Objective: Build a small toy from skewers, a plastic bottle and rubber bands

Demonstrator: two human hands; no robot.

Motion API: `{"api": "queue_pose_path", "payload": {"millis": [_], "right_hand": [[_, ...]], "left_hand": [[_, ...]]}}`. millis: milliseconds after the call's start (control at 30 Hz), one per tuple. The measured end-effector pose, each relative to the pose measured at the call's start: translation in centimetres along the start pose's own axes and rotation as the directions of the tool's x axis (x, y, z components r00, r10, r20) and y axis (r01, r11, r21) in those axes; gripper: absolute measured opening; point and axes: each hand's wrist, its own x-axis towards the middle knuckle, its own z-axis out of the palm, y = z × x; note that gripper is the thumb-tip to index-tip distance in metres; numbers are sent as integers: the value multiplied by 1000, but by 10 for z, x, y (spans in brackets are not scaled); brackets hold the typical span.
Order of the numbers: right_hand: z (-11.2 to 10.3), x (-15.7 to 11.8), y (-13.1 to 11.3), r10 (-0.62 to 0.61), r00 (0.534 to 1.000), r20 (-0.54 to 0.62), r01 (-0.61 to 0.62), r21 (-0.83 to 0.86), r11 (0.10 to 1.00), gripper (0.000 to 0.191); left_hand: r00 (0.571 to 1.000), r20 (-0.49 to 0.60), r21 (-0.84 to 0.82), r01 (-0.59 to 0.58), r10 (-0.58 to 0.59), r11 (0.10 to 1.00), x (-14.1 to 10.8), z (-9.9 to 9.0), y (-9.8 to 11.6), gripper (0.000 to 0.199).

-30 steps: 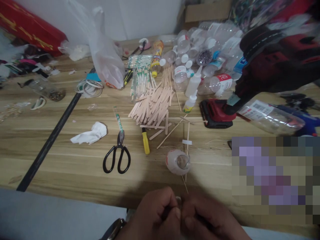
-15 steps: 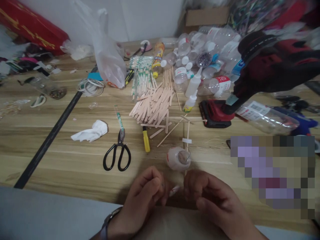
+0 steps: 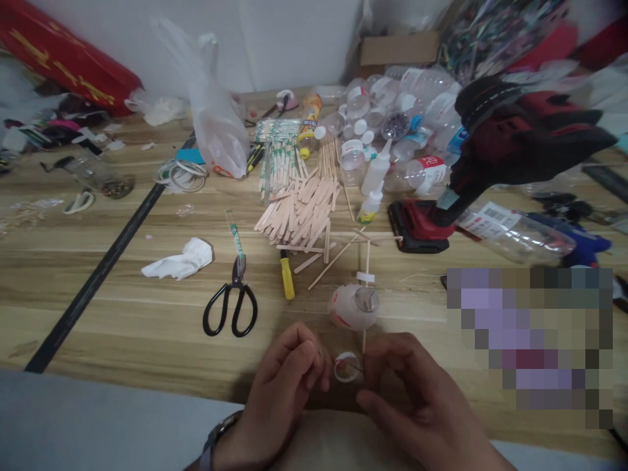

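Observation:
My left hand (image 3: 294,366) is closed, its thumb pressed to the curled fingers; what sits in the pinch is too small to name. My right hand (image 3: 412,379) has its fingers curled, with a thin dark line reaching its fingertips from a white ring (image 3: 346,367). That ring, red inside, lies between the hands. Just beyond them a cut clear bottle piece (image 3: 350,307) rests over a thin wooden stick (image 3: 367,252), which passes through a white cap (image 3: 366,277).
Black-handled scissors (image 3: 230,307), a yellow screwdriver (image 3: 287,278) and crumpled tissue (image 3: 181,258) lie left. Flat wooden sticks (image 3: 299,212) are heaped in the middle. Behind stand plastic bottles (image 3: 383,104) and glue bottles (image 3: 376,173). A red-black power tool (image 3: 422,222) is at right.
The white ring has turned from edge-on to face-up between my hands. My right thumb has moved left, and the bottle piece has turned slightly.

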Motion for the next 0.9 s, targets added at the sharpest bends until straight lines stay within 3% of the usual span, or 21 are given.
{"api": "queue_pose_path", "payload": {"millis": [100, 167, 300, 400, 533, 633, 800, 900], "right_hand": [[-3, 5, -4, -163, 982, 99, 179, -193, 965, 14], [-3, 8, -6, -201, 974, 102, 222, -294, 930, 16], [2, 13, -6, -155, 985, 76, 172, -363, 916, 18], [6, 16, -6, -72, 996, 52, 83, -276, 958, 19], [8, 19, -6, 7, 999, 44, -1, -133, 991, 20], [8, 20, -5, 51, 996, 75, -45, -81, 996, 15], [6, 18, -1, 146, 982, 123, -147, -6, 989, 22], [4, 16, 1, 157, 982, 105, -163, 57, 985, 25]], "left_hand": [[1000, -5, 46, -24, 24, 999, -2, 0, -1, 36], [999, 10, 102, -52, 51, 993, -4, 1, -2, 36], [987, 72, 298, -161, 146, 941, -8, 2, -1, 35], [968, 176, 439, -242, 182, 865, -10, 3, 0, 33], [925, 305, 500, -357, 225, 789, -8, 5, 3, 28], [893, 357, 601, -445, 274, 664, -8, 6, 7, 19], [821, 476, 751, -566, 314, 341, -9, 0, 13, 15], [808, 444, 786, -559, 388, 265, -7, -6, 12, 16]]}}
